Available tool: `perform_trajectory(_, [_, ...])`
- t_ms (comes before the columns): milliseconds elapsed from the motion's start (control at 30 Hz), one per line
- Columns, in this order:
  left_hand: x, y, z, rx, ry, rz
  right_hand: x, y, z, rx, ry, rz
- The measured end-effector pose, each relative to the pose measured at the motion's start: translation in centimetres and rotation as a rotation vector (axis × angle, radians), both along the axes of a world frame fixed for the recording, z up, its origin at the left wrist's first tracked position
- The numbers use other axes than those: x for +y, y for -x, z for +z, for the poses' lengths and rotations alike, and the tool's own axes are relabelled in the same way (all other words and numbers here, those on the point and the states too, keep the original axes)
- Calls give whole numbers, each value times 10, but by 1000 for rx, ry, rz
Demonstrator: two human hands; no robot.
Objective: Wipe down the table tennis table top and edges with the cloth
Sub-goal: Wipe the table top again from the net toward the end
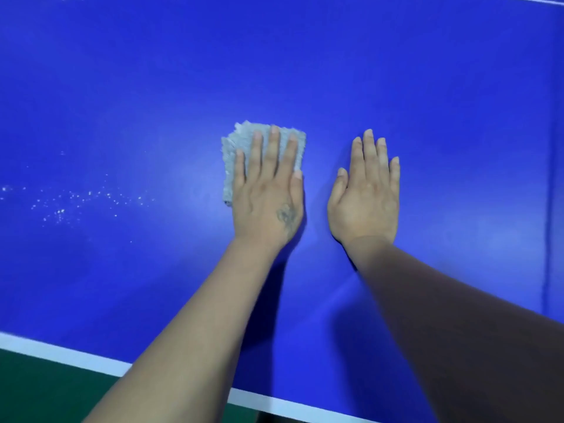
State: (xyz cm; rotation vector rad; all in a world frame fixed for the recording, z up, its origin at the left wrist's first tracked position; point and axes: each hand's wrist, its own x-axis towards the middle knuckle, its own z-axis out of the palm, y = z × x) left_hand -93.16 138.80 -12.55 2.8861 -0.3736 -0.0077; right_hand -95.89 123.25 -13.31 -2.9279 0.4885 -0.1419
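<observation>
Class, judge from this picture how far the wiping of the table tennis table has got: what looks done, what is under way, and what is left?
Done: cannot be told for sure; the blue table top around the hands shows no specks. Under way: the left hand presses the grey cloth flat on the top, while the right hand rests bare beside it. Left: the white specks on the left, and the white edge.

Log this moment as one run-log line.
left hand: flat on grey textured cloth | right hand: flat on blue table tennis table top, empty | white specks: left of cloth
</observation>
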Motion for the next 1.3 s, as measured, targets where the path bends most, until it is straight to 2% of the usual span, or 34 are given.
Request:
perform_trajectory(133, [21,89,7,56,-31,-107,0,1,0,22,20,13])
perform_trajectory(267, [76,141,12,106,-91,-36,0,0,0,30,20,14])
perform_trajectory(400, [108,109,8,117,-112,117,0,1,0,17,22,11])
perform_trajectory(567, [76,17,1,82,-49,239,0,2,1,20,37,3])
perform_trajectory(667, [36,-22,-2,56,-25,162,1,2,3,22,29,7])
perform_trajectory(733, [11,-21,-2,25,-11,63,2,1,3,23,25,7])
perform_trajectory(833, [-7,21,-2,-22,-13,-90,3,2,2,19,14,13])
perform_trajectory(1000, [30,116,4,69,-32,-170,3,3,1,1,25,18])
perform_trajectory(1133, [96,139,10,156,-59,20,7,12,7,-32,40,20])
perform_trajectory(1300, [119,59,7,160,-35,239,54,80,16,-52,-8,104])
